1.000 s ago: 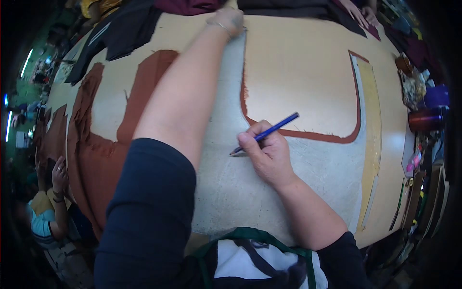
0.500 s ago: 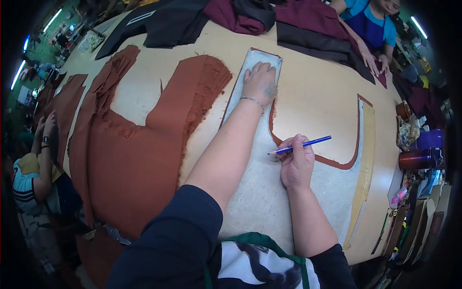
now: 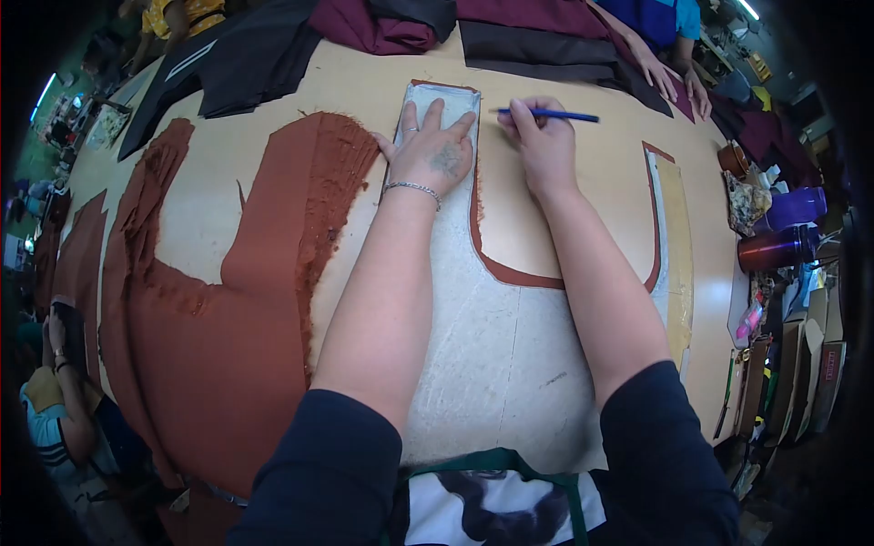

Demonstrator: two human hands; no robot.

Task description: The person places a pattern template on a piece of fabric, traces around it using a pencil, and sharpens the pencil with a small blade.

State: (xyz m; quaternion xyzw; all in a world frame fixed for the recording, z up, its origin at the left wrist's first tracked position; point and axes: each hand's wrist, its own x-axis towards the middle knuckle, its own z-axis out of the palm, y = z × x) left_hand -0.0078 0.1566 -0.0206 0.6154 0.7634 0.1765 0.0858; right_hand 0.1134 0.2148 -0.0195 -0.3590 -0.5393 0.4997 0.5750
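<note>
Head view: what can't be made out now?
All head view:
- Pale template under left hand: hidden by palm.
- Its near edge: mostly hidden by clothing.
- Pencil mid-barrel: covered by right hand.
- Upper-right co-worker's head: cut off by top edge.

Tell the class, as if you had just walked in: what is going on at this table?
A person spreads the left hand flat on the far end of a pale template, with reddish-brown cloth showing along its edge. The right hand holds a blue pencil, its tip just beside that end. More cloth of that colour lies to the left.
</note>
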